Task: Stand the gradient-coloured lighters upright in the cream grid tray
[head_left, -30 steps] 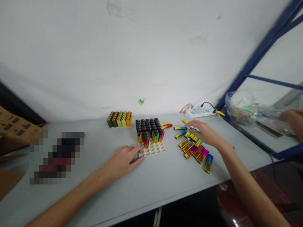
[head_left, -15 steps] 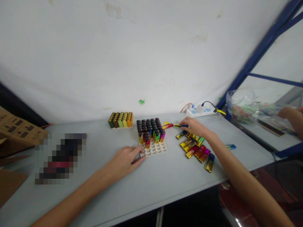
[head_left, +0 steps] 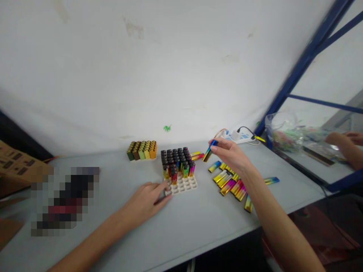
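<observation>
My left hand (head_left: 149,198) rests on the table at the near left corner of a white grid tray (head_left: 185,186), thumb and fingers gripping that corner. Black-topped lighters (head_left: 176,156) with shiny coloured bodies stand upright in the tray's back rows; its front holes show bare. My right hand (head_left: 231,152) pinches a blue-and-gold metallic lighter case (head_left: 209,152) above the table, tilted, its upper end between thumb and fingers. Under and beside that hand lie several loose metallic cases (head_left: 227,185) in gold, pink, red and blue. My right forearm partly hides them.
A block of green, brown, yellow and orange cases (head_left: 141,150) stands at the back left. A power strip (head_left: 238,136) with cables lies by the wall. Cardboard boxes (head_left: 19,160) are at the left. Beyond a blue metal frame (head_left: 300,64) another person's hands (head_left: 347,145) show near plastic bags (head_left: 286,132).
My right hand has lifted the blue-and-gold lighter case off the table and turned it from nearly flat to a steep tilt. My left hand stays at the tray corner. The view has shifted slightly.
</observation>
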`<state>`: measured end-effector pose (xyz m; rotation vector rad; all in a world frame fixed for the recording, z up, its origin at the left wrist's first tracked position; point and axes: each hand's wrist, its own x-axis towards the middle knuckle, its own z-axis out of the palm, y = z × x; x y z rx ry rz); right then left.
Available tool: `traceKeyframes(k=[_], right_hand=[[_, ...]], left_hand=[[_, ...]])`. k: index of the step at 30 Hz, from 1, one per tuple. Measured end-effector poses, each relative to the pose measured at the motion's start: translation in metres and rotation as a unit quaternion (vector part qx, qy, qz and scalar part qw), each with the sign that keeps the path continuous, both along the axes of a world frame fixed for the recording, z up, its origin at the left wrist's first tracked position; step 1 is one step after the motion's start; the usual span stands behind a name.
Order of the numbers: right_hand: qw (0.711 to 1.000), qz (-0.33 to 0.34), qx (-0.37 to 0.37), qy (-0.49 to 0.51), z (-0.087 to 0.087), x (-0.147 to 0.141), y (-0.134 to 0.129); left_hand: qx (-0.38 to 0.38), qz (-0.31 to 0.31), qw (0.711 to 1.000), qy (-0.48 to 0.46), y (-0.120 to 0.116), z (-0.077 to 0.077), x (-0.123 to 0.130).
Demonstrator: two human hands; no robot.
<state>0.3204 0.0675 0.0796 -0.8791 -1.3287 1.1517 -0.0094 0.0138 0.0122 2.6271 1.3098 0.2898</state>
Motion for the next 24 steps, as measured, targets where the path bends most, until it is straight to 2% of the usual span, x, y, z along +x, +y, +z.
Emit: traceKeyframes(k=[8,10,13,21,24], right_hand=[[0.986,0.157,-0.018,0.049,-0.018,-0.038,-0.017],[0.983,0.176,-0.024,0.045,-0.020,-0.044,-0.022],[0.985,0.160,-0.039,0.044,-0.022,-0.052,-0.024],[0.992,0.051,-0.114,0.012,-0.026,-0.067,-0.029],[0.991,0.044,-0.124,0.018,-0.025,-0.069,-0.032]], left_hand=[[0.000,-0.005,1.000,0.006,-0.001,-0.001,-0.001],[0.001,-0.004,1.000,0.003,-0.001,0.000,0.000],[0.000,-0.004,1.000,-0.001,-0.002,0.002,0.001],[0.002,-0.007,1.000,-0.002,-0.001,0.004,0.001],[0.007,-0.011,1.000,-0.005,0.000,0.003,0.000]])
